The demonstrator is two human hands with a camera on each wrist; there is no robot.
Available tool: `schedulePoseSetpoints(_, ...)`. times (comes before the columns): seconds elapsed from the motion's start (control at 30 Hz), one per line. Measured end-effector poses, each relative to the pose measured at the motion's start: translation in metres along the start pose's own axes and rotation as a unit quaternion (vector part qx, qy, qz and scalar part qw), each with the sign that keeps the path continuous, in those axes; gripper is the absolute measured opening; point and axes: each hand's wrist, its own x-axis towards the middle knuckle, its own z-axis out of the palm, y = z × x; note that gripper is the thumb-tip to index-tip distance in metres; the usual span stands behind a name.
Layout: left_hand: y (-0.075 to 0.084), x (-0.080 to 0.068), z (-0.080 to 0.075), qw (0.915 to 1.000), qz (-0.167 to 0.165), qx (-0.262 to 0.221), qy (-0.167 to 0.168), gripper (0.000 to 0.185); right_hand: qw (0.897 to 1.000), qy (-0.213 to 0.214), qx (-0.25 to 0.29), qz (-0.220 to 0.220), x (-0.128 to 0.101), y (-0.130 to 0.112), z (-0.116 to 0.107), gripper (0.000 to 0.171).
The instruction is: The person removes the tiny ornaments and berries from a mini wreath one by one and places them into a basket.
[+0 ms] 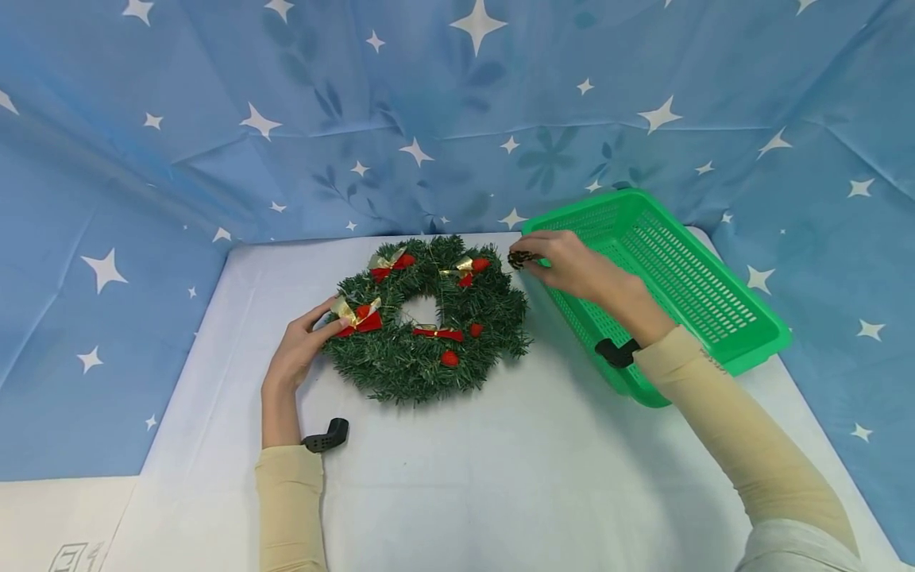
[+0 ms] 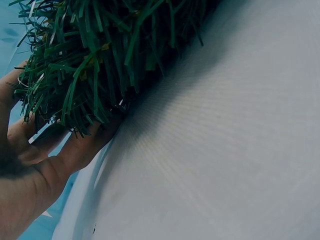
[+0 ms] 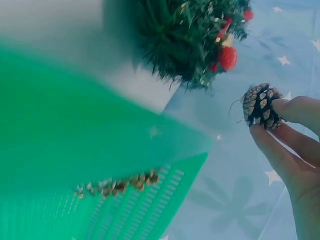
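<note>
A green wreath (image 1: 407,365) with red and gold bows and red berries lies on the white-covered table. At its left edge my left hand (image 1: 295,353) grips the greenery, the thumb over a gold-and-red bow (image 1: 360,318). The left wrist view has the fingers curled about the wreath's edge, partly hidden by the needles. My right hand (image 1: 575,266) pinches a small brown pine cone (image 3: 261,106) between thumb and fingertips. The cone is off the wreath's upper right side, and a thin wire sticks out of it in the right wrist view.
A green slotted basket (image 1: 765,338) stands at the right, under my right forearm. Small brown and gold pieces (image 3: 120,186) show at it in the right wrist view. A blue star-patterned cloth (image 1: 415,95) hangs behind the table (image 1: 457,492).
</note>
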Motion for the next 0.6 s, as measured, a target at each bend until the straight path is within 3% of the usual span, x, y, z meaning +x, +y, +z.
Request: schedulePoseSetpoints(0.6,0.000,0.001,0.000,1.0000,0.000,-0.002,-0.006,0.077,0.999,0.023,-0.024,0.035,-0.020,0.024,-0.014,0.027)
